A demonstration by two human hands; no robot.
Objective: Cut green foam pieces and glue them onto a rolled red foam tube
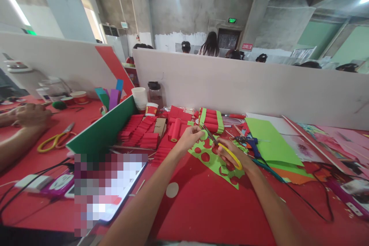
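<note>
Left hand [188,136]: pinched a small green disc [204,135] between its fingertips.
Right hand [230,155]: gripped yellow scissors [221,148], blades touching the disc.
Sheet [215,165]: green, full of holes, flat on the red table [207,207] beneath both hands.
Far left: another person's hand [33,115] rested on the table.

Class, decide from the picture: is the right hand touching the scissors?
Touching. The head view shows the right hand gripping the scissors with fingers through the yellow handle.

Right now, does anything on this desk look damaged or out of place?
The green sheet is full of round holes, neat-edged rather than torn; the right hand holds scissors over it. One pale disc lies alone on the red table. Nothing spilled.
</note>
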